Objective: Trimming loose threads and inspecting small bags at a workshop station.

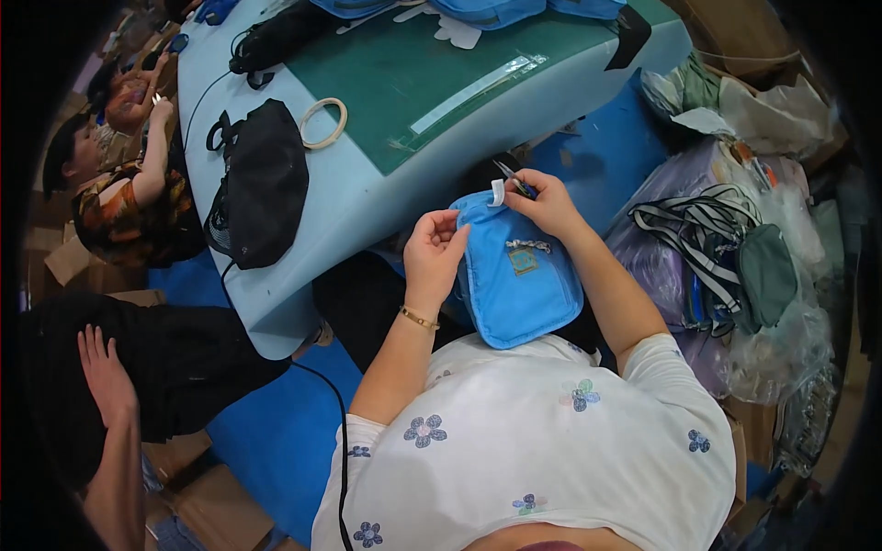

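Observation:
A small blue fabric bag (528, 285) with a square badge and a twisted cord on its front lies tilted against my lap. My left hand (435, 253) pinches its upper left edge between thumb and fingers. At the bag's upper corner, my right hand (548, 207) is closed around a small pair of thread snips (520, 184), whose pointed blades stick out to the upper left. Just under those blades a white tag (497, 193) stands up from the bag's top edge, beside my right fingertips. Whether these fingers also grip the bag is hard to make out.
The pale blue table (340, 207) ahead bears a green mat (386, 101), a black bag (266, 184), a tape ring (323, 123) and more blue bags (491, 11). Plastic-wrapped bundles with striped straps (694, 230) stand at right. People sit at left; a black cable (338, 413) hangs nearby.

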Action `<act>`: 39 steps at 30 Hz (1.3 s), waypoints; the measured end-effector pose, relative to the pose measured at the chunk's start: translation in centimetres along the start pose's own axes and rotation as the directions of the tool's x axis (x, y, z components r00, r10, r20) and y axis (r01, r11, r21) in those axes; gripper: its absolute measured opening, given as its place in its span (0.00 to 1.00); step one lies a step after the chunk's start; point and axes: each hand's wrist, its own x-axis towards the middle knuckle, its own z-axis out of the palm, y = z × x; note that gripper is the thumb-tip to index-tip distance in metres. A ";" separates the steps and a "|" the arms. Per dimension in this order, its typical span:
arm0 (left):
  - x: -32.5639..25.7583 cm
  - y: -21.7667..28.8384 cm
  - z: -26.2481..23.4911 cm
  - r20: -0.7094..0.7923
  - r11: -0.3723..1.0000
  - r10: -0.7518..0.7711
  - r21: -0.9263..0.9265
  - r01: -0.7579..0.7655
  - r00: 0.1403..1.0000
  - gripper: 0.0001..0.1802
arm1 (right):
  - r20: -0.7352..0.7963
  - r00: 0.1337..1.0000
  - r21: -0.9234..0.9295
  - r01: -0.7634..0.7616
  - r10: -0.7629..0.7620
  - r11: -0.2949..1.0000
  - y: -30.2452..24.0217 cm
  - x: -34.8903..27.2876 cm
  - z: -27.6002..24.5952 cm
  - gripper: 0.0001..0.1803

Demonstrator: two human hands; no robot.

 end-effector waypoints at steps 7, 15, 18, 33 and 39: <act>0.2 0.3 -0.9 0.067 0.993 -0.054 -0.099 0.061 0.996 0.10 | 0.031 0.997 0.225 -0.081 0.076 0.971 -4.2 -1.1 0.5 0.10; -0.4 0.6 -0.5 0.164 0.941 -0.150 -0.280 0.192 0.975 0.08 | -0.030 0.940 -0.159 0.332 -0.340 0.930 -7.4 -3.0 2.4 0.10; -0.7 0.9 -0.5 0.217 0.929 -0.098 -0.330 0.168 0.971 0.09 | -0.013 0.932 -0.277 0.344 -0.361 0.897 -7.1 -3.2 2.9 0.09; -0.1 0.9 -0.3 0.172 0.980 -0.112 -0.146 0.137 0.979 0.11 | -0.101 0.966 -0.020 0.238 -0.238 0.971 -5.1 -2.0 4.3 0.03; -0.2 0.4 0.0 0.166 0.919 0.244 0.275 -0.282 0.956 0.11 | -0.131 0.982 0.053 0.141 -0.133 0.989 -3.8 -2.7 3.9 0.06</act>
